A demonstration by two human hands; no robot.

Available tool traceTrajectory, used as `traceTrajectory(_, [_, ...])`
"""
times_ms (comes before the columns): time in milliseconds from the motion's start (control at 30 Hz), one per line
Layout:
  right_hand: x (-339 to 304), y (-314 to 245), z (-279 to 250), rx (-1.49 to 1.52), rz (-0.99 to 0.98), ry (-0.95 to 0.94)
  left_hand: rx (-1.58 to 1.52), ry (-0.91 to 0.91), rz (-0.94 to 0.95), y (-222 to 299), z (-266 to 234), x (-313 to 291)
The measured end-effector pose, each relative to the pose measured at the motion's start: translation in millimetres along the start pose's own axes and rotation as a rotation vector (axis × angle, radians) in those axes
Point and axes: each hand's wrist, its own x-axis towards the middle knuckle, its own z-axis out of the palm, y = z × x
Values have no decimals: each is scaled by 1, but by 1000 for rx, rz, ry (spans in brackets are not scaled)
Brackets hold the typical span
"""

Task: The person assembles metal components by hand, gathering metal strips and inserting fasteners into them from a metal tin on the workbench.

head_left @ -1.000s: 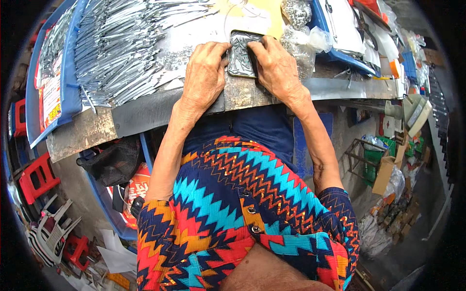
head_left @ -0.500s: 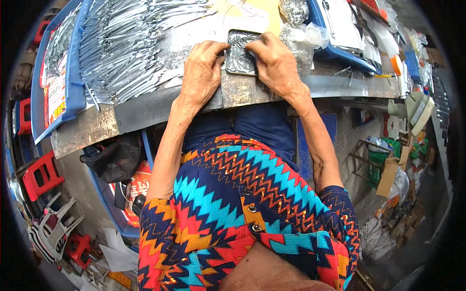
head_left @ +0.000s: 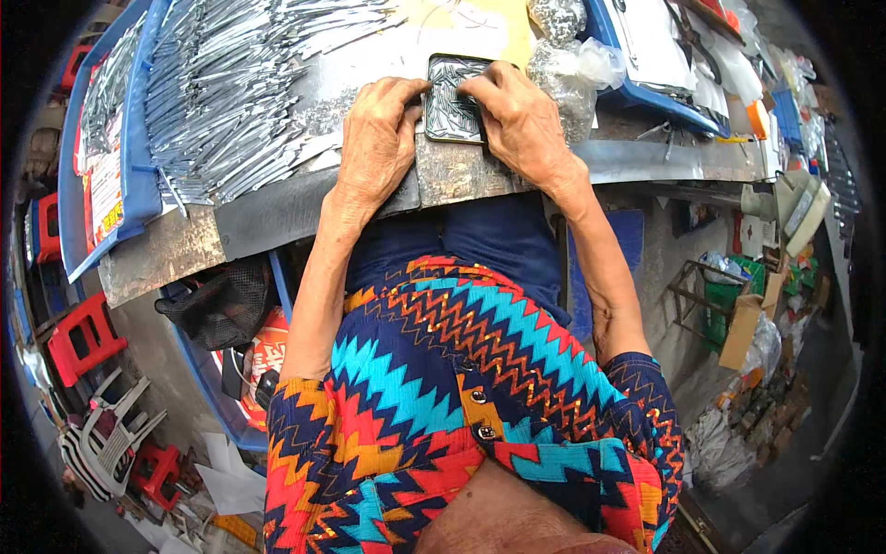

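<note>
A small dark-rimmed rectangular tray point(head_left: 454, 140) sits near the table's front edge, with several short grey metal pins point(head_left: 448, 113) lying loose inside. At its left rim is my left hand point(head_left: 377, 143), fingers curled and thumb drawn close to the index finger; what lies between the tips is hidden. My right hand point(head_left: 528, 125) reaches over the tray's right side, its thumb and index finger pinched just above the pins. Anything in that pinch is too small to make out. Left of my left hand, a large heap of long thin metal rods point(head_left: 235, 92) covers the tabletop.
Blue bins stand at the far left point(head_left: 140, 175) and at the right point(head_left: 669, 113) of the table. Clear plastic bags point(head_left: 577, 78) with small parts lie beside my right hand. Below the table's left side is another blue bin point(head_left: 208, 383). Red stools point(head_left: 83, 340) stand on the floor.
My right hand's fingertips have shifted slightly left over the pins. My left hand remains by the tray's left rim, and the view has moved a little.
</note>
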Motion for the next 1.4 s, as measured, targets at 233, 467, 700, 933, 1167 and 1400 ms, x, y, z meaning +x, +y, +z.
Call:
traceTrajectory(233, [-5,5,-9,25,73,89,32,16,38,-1,3,-1])
traceTrajectory(467, [-6,0,-9,53,25,39,27,-12,22,2,1,0])
traceTrajectory(700, [1,4,-1,80,74,111,55,-12,22,3,1,0])
traceTrajectory(933, [2,0,-13,-39,43,-43,44,-5,27,3,2,0])
traceTrajectory(1167, [4,11,-11,61,64,-29,43,4,42,4,2,-1])
traceTrajectory(1400, [13,13,0,-5,26,-22,46,3,44,2,2,-1])
